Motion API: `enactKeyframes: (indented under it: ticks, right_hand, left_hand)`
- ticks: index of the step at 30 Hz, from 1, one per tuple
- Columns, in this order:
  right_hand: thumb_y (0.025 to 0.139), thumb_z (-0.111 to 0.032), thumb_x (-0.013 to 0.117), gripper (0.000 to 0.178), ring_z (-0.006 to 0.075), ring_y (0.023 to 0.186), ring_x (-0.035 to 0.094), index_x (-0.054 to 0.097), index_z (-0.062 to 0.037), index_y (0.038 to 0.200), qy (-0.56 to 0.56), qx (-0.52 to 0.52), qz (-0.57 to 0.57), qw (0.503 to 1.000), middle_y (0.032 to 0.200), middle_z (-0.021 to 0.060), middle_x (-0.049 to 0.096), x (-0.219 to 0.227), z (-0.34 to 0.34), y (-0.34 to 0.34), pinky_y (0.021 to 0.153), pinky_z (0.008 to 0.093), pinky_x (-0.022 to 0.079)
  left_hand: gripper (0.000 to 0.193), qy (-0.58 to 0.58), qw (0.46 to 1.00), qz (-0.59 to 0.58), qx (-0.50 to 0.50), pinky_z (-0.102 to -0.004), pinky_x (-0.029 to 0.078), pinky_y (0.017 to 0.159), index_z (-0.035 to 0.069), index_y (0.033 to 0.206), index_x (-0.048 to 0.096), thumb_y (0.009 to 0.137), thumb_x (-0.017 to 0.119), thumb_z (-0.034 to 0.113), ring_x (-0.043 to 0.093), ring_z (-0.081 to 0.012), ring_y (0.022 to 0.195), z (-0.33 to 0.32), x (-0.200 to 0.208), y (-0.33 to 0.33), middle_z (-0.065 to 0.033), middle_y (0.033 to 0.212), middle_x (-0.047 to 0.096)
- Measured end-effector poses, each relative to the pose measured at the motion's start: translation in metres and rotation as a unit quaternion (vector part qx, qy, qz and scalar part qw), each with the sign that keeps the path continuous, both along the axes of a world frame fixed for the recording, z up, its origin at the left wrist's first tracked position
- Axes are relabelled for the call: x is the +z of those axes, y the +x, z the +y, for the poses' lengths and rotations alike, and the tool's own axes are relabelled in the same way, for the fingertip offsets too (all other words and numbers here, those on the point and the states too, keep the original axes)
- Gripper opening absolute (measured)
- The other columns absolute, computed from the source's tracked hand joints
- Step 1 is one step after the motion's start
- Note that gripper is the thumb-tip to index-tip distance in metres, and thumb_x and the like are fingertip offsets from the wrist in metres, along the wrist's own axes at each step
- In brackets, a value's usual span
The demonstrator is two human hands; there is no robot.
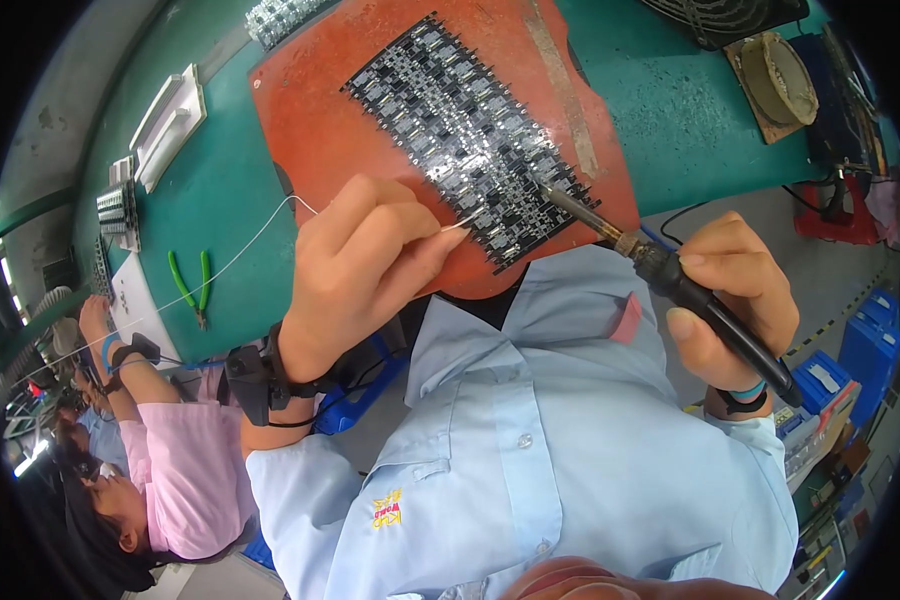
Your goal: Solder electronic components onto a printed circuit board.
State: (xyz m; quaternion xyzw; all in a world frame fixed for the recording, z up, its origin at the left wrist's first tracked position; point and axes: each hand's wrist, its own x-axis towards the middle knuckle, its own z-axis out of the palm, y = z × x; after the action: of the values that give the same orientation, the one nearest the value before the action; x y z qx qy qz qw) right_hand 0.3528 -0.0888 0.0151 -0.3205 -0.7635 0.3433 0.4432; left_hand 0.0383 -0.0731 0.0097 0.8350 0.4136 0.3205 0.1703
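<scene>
My left hand (365, 255) pinches a thin length of solder wire (238, 252) between thumb and forefinger, its short end reaching over the near part of a circuit board panel (450, 130). The rest of the wire trails off to the left. My right hand (735, 300) is closed around the black handle of a soldering iron (685, 290). The iron's tip points at the panel's right side; whether it touches cannot be made out. Rows of small dark boards with shiny parts make up the panel, which lies on an orange-red mat (320, 110).
Green-handled cutters (192, 285) lie on the green table (235, 160) at left, near white plastic pieces (170, 125). At far right stand a round tan container (778, 80) and a black fan (725, 18). A co-worker in pink (185, 470) sits at the left.
</scene>
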Motion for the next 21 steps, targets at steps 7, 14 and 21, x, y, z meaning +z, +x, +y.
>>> enactKeyframes:
  ticks: [7, 14, 21]
  right_hand:
    - [0.077, -0.009, 0.078, 0.032, 0.0224, 0.07, 0.062, 0.063, 0.006, 0.1, -0.016, 0.014, -0.006, 1.0, 0.086, 0.0168, 0.067, 0.003, 0.002, -0.006, 0.062, 0.0318, 0.048]
    - [0.076, -0.008, 0.078, 0.031, 0.0218, 0.071, 0.062, 0.064, 0.0058, 0.1, -0.034, 0.01, -0.005, 0.999, 0.084, 0.0151, 0.068, 0.004, 0.006, -0.01, 0.063, 0.0316, 0.049]
    - [0.076, -0.007, 0.078, 0.031, 0.0226, 0.073, 0.064, 0.064, 0.0058, 0.1, -0.039, 0.021, -0.007, 0.999, 0.084, 0.0156, 0.068, 0.002, 0.008, -0.012, 0.065, 0.0315, 0.05]
  left_hand:
    - [0.02, 0.003, 0.999, -0.019, 0.033, -0.0333, 0.045, 0.057, 0.004, 0.089, 0.068, 0.073, 0.077, 0.001, 0.058, -0.0231, 0.067, 0.002, 0.002, 0.013, -0.0062, 0.076, 0.055]
    - [0.018, 0.03, 1.0, -0.004, 0.005, -0.0351, 0.044, 0.057, 0.005, 0.087, 0.068, 0.071, 0.076, 0.001, 0.055, -0.0226, 0.064, 0.003, -0.001, 0.019, -0.0051, 0.075, 0.053]
    - [0.018, 0.029, 1.0, 0.002, 0.013, -0.0354, 0.043, 0.057, 0.007, 0.084, 0.067, 0.07, 0.076, 0.002, 0.055, -0.023, 0.064, 0.005, -0.005, 0.021, -0.0045, 0.073, 0.051]
